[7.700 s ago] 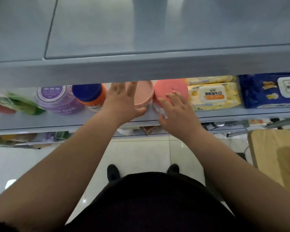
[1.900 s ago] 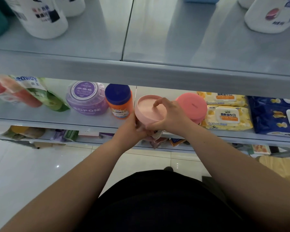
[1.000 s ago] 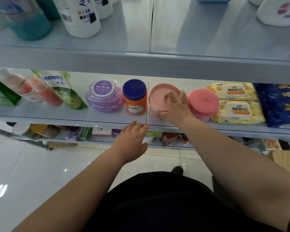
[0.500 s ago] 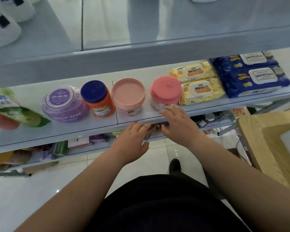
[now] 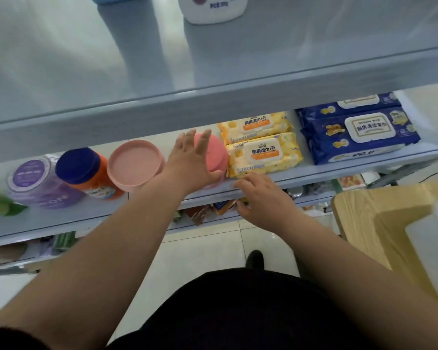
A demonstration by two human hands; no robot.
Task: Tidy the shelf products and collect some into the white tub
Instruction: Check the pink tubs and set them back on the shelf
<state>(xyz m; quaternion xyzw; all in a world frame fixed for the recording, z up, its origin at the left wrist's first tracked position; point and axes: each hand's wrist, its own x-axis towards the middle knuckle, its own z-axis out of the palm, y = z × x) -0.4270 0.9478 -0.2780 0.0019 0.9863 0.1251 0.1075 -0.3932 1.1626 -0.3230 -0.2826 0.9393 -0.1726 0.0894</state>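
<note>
On the middle shelf (image 5: 339, 170) stand a purple jar (image 5: 39, 181), an orange jar with a blue lid (image 5: 86, 173), a light pink tub (image 5: 134, 165) and a darker pink jar (image 5: 213, 155). My left hand (image 5: 190, 160) lies over the darker pink jar with fingers spread and straight, thumb at its front. My right hand (image 5: 261, 195) hovers at the shelf's front edge, fingers relaxed, holding nothing. A corner of the white tub (image 5: 435, 236) shows at the right edge.
Yellow wipe packs (image 5: 263, 152) lie right of the pink jar, blue wipe packs (image 5: 359, 132) beyond them. A white bottle (image 5: 213, 8) stands on the upper shelf. A wooden table (image 5: 364, 213) carries the white tub at the right. Lower shelf goods sit below.
My left hand rose from the shelf's front edge onto the darker pink jar. My right hand shifted right along the edge. The view turned right, bringing the white tub into sight.
</note>
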